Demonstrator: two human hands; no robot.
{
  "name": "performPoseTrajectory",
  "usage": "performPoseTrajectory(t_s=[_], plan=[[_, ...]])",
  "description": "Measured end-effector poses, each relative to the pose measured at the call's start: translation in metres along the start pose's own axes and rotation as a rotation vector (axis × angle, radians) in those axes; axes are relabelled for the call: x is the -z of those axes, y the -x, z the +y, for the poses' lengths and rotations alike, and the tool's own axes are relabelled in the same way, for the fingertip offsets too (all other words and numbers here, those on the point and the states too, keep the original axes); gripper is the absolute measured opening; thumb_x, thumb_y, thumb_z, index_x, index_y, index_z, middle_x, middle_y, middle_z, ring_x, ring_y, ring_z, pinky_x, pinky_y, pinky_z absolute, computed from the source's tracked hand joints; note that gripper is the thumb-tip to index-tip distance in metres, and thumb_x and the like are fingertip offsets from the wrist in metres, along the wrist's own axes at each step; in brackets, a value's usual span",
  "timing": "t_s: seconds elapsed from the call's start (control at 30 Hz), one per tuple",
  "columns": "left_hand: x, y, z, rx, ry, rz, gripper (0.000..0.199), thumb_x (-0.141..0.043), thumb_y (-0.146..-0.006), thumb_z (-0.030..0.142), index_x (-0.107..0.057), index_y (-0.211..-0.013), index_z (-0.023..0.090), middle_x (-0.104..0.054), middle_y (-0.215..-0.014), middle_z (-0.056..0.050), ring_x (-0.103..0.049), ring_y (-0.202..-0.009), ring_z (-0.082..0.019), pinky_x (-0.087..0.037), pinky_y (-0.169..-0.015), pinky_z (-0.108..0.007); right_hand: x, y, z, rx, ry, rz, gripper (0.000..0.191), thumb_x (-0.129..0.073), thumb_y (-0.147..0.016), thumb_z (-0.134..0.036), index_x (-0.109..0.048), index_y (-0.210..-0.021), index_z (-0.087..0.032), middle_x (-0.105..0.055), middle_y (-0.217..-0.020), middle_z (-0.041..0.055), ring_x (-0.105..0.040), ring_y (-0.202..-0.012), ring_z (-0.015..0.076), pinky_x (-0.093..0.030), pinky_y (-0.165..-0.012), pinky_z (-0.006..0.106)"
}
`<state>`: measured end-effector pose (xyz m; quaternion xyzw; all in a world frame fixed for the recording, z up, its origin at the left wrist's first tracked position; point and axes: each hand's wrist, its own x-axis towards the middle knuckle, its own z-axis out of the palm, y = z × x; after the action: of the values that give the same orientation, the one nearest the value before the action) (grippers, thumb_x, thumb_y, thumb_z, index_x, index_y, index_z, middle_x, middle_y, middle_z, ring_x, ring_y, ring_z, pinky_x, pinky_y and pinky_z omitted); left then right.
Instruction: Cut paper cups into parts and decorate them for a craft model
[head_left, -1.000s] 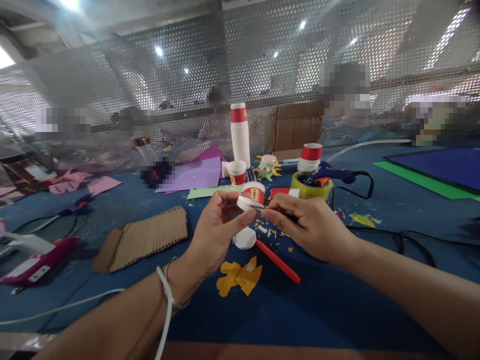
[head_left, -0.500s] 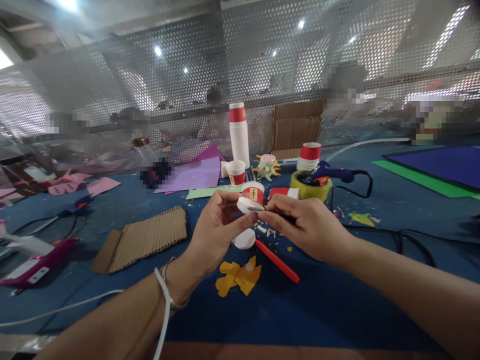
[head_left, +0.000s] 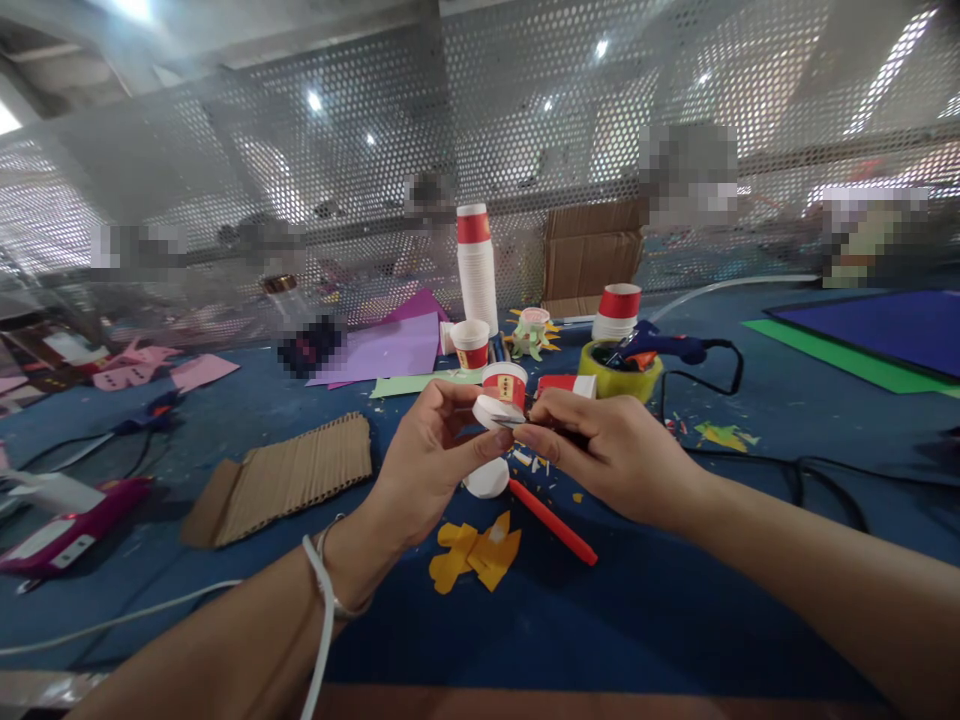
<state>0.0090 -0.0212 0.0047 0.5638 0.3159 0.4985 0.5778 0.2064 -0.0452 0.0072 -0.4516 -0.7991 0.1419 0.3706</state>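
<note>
My left hand [head_left: 431, 455] is closed, thumb and fingers pinching a small round white paper piece [head_left: 491, 410]. Closed too, my right hand [head_left: 607, 450] grips a thin metal-bladed tool [head_left: 507, 421]; its tip lies against the lower edge of the white piece, and its handle is hidden by the fingers. Just behind the piece stands a red and white paper cup [head_left: 505, 382]. Below my hands lie a white paper disc [head_left: 487, 479], an orange-red marker [head_left: 553, 522] and orange paper cutouts [head_left: 474, 558].
A tall stack of paper cups [head_left: 478, 280] stands at the back. On the right, a glue gun [head_left: 664, 342] rests on a yellow tape roll [head_left: 622, 378], its black cable trailing across the table. Corrugated cardboard [head_left: 289, 480] lies left. A white cable crosses my left wrist.
Almost nothing differs. My left wrist has shifted very slightly left; both hands keep the same hold on the white piece and the tool.
</note>
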Motion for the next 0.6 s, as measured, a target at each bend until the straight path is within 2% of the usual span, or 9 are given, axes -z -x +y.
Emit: performPoseTrajectory(t_s=[0.17, 0.47, 0.6], plan=[[0.0007, 0.001, 0.002, -0.02, -0.038, 0.0, 0.037, -0.09, -0.069, 0.021, -0.064, -0.096, 0.02, -0.075, -0.096, -0.003, -0.069, -0.092, -0.018, -0.053, -0.082, -0.03, -0.0011, 0.0001, 0.0002, 0.011, 0.005, 0.009, 0.036, -0.05, -0.099, -0.047, -0.052, -0.075, -0.021, -0.043, -0.057, -0.0056, -0.037, -0.051, 0.0098, -0.025, -0.051, 0.026], [-0.0032, 0.0021, 0.0007, 0.034, -0.001, 0.012, 0.038, -0.091, -0.067, 0.023, -0.064, -0.093, 0.02, -0.075, -0.092, -0.001, -0.068, -0.087, -0.016, -0.052, -0.076, -0.028, -0.0028, 0.0012, -0.0003, -0.017, -0.01, 0.012, 0.034, -0.049, -0.1, -0.045, -0.055, -0.077, -0.02, -0.046, -0.059, -0.0045, -0.04, -0.052, 0.0103, -0.027, -0.052, 0.027], [-0.0039, 0.0016, 0.005, 0.051, 0.03, 0.034, 0.037, -0.09, -0.068, 0.021, -0.064, -0.094, 0.019, -0.074, -0.092, -0.002, -0.068, -0.088, -0.016, -0.052, -0.08, -0.028, 0.0018, -0.0006, -0.0007, -0.028, -0.032, 0.079, 0.036, -0.05, -0.099, -0.048, -0.055, -0.077, -0.021, -0.052, -0.061, -0.0028, -0.042, -0.053, 0.011, -0.03, -0.052, 0.027]])
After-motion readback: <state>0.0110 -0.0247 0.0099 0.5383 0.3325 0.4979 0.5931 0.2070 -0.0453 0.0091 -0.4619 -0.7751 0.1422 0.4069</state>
